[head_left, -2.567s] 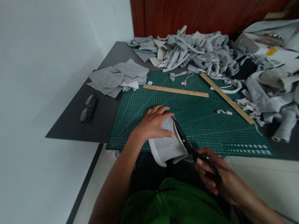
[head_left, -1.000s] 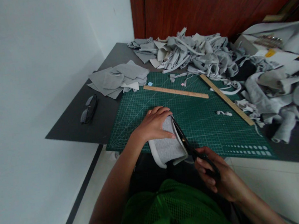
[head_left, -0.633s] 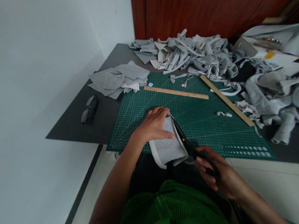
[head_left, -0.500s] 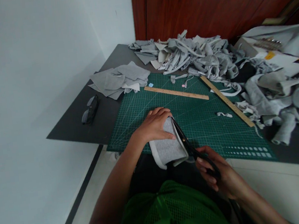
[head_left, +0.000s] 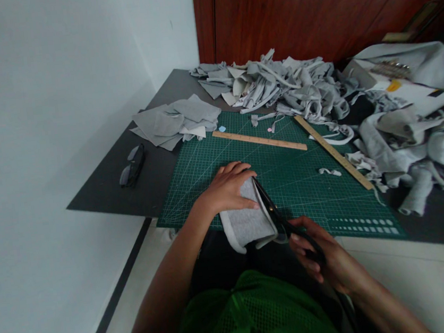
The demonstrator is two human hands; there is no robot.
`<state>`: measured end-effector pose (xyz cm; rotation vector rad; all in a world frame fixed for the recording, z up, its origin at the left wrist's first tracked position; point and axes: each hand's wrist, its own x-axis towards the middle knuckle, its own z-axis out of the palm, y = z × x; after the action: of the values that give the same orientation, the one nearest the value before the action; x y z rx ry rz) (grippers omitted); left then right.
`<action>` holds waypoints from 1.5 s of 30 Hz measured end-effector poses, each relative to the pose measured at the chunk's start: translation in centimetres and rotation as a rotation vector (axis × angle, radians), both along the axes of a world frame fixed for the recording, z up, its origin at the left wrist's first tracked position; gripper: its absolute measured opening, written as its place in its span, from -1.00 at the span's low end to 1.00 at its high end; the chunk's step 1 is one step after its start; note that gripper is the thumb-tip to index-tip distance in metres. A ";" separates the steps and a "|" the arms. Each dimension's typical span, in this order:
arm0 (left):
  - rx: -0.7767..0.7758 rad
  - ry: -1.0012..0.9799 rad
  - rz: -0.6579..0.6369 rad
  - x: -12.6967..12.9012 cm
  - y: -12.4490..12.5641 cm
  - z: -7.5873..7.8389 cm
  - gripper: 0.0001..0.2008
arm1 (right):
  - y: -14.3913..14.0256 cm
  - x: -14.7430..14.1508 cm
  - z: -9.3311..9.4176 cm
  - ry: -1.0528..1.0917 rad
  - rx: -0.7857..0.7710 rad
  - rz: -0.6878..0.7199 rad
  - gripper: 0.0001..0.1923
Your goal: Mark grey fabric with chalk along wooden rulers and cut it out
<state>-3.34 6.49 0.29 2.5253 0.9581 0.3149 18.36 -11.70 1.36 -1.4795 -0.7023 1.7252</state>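
Observation:
My left hand (head_left: 230, 189) presses on a grey fabric piece (head_left: 248, 226) with pale bound edges, its thumb on top and its fingers reaching over the far side. The near part of the piece overhangs the front edge of the green cutting mat (head_left: 205, 157). My right hand (head_left: 316, 254) grips the handles of black scissors (head_left: 272, 209). Their blades lie along the right edge of the fabric, pointing toward my left fingertips. Whether the blades are fully closed cannot be made out.
Two wooden rulers, one across the mat (head_left: 259, 141) and one slanted (head_left: 332, 151), lie beyond my hands. Grey fabric sheets (head_left: 176, 119) and glasses (head_left: 131, 166) are at left. Fabric scraps (head_left: 276, 80) heap at the back; rolled grey fabric (head_left: 417, 192) lies right.
The whole view has shifted slightly. Both hands, the fabric and the scissors keep nearly the same places relative to each other.

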 end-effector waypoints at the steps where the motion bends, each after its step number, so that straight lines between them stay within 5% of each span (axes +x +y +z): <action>1: -0.001 0.001 0.002 0.0 0.0 0.0 -0.20 | 0.1 0.0 0.0 0.000 0.003 0.001 -0.35; 12: 0.018 -0.101 0.024 0.0 0.0 -0.4 -0.07 | 0.3 0.8 0.0 0.021 -0.012 0.003 -0.35; 23: 0.023 -0.175 -0.005 -0.1 0.4 -0.8 -0.34 | 0.3 0.9 0.1 0.041 -0.034 -0.013 -0.33; 45: 0.040 -0.165 -0.003 -0.1 0.3 -0.8 -0.27 | 0.5 0.5 0.1 -0.010 -0.006 0.008 -0.36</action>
<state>-3.41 6.79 -0.49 2.4908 0.8917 0.5368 18.84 -11.18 1.50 -1.4928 -0.7096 1.7282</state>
